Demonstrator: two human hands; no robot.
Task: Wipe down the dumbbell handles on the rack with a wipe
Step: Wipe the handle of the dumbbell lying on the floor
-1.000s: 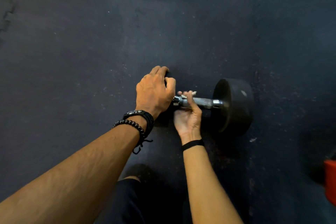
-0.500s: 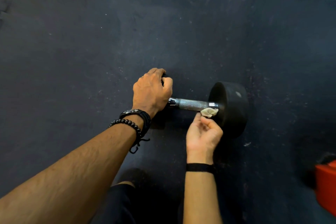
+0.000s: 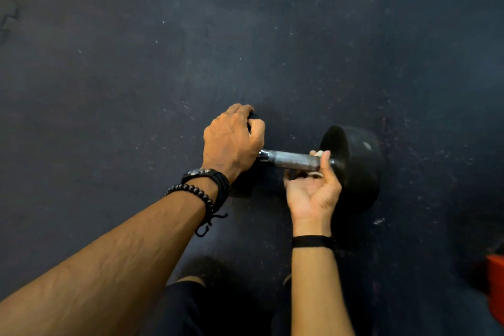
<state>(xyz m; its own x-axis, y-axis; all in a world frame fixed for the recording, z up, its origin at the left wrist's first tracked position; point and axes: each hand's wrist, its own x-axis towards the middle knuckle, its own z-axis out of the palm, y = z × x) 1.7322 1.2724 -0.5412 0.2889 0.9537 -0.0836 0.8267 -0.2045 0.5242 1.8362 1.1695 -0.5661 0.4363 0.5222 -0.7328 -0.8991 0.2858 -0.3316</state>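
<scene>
- Two forearms reach in from the bottom edge, both cut off there; dark shorts between them are hard to make out.
- Half a second ago the right hand (image 3: 313, 191) was below the dumbbell (image 3: 327, 161), pinching a balled wipe (image 3: 319, 153) just under the bar; now it is palm-up around the handle (image 3: 293, 159), thumb over the top, fingers curled beneath.
- Only a small pale scrap of the wipe shows, above the thumb, at the handle's right end next to the right weight head (image 3: 354, 169); the rest is hidden by the hand.
- A second ago this hand was wrapped near the handle's left end.
- The left hand (image 3: 231, 142) stays clamped over the left weight head, fingers curled round it and hiding it almost wholly.
- A watch (image 3: 201, 172) and a bead bracelet (image 3: 191, 189) sit on the left wrist, a black band (image 3: 312, 241) on the right.
- The dumbbell lies on the dark floor (image 3: 136, 76), handle running left to right.
- A red object (image 3: 495, 281) is cut off at the right edge; what it is cannot be told.
</scene>
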